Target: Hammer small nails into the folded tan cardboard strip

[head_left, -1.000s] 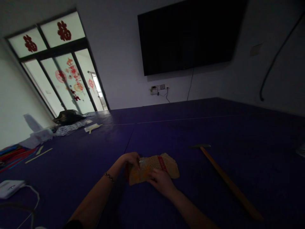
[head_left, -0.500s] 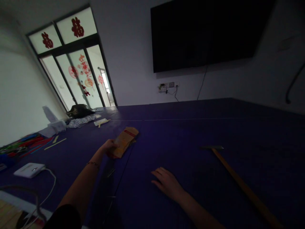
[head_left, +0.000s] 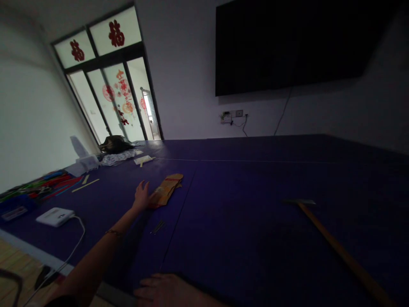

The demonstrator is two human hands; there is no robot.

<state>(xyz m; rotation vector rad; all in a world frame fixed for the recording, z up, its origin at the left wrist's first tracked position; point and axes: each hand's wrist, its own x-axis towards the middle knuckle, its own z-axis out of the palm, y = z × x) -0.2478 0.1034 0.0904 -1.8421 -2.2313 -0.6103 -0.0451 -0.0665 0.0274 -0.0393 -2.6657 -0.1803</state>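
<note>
Tan paper packet (head_left: 166, 191) on purple table (head_left: 243, 204), left hand (head_left: 141, 196) fingers open beside it

Dark purple-blue table (head_left: 255, 192). Tan-orange packet (head_left: 166, 190) with a red band, far left of centre. Light wooden hammer handle (head_left: 338, 249), dull grey head, right. White box (head_left: 55, 216) with white cable, near left. Red, green and blue sticks (head_left: 38, 186), far left. Black screen (head_left: 297, 42) on white wall. Red paper cutouts (head_left: 116, 34) on pale glass doors.

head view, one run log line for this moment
left hand: open, at near end of tan packet | right hand: flat on purple table | hammer: lying untouched at right
</note>
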